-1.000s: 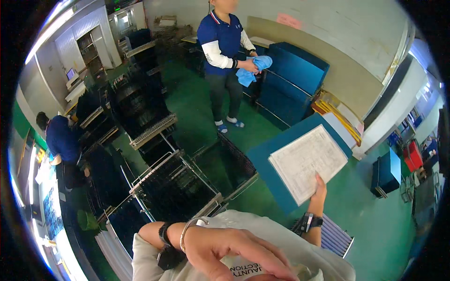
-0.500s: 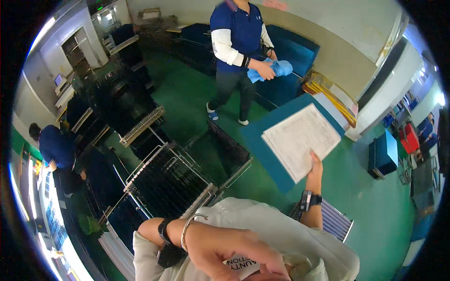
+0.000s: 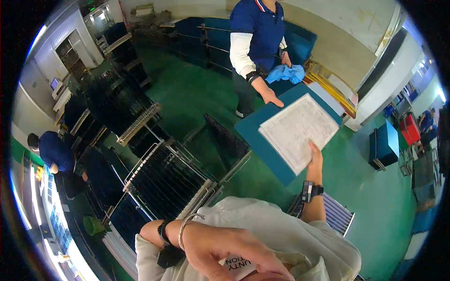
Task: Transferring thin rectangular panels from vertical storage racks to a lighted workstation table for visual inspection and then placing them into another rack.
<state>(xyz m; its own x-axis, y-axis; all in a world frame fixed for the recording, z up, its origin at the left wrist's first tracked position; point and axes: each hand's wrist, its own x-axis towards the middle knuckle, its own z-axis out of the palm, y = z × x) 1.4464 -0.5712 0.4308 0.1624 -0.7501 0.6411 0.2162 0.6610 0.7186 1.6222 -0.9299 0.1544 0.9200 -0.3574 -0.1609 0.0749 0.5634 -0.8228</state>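
Note:
My right hand (image 3: 316, 160) grips a flat teal board (image 3: 251, 125) with white sheets of paper (image 3: 300, 131) on top. Its thumb presses on the papers; the other fingers are hidden underneath. At the board's far left edge a co-worker's hand (image 3: 272, 97) reaches it, apparently touching. The co-worker's other hand holds a crumpled blue cloth (image 3: 287, 73). My left hand (image 3: 225, 248) is bent across my chest, close to the camera, with a gap between thumb and forefinger. Nothing shows in it, and its fingertips are cut off by the lower edge.
Metal racks (image 3: 166, 180) with dark slats stand on the left. Another person (image 3: 56, 152) bends over a lit bench at far left. Yellow-edged frames (image 3: 328, 84) lean by the wall. A teal stack (image 3: 384, 145) and a red bin (image 3: 410, 129) stand right on the green floor.
The co-worker has come closer and shifted right, one hand leaving the blue cloth and reaching to the board. My right hand still holds the board; my left hand has hardly moved.

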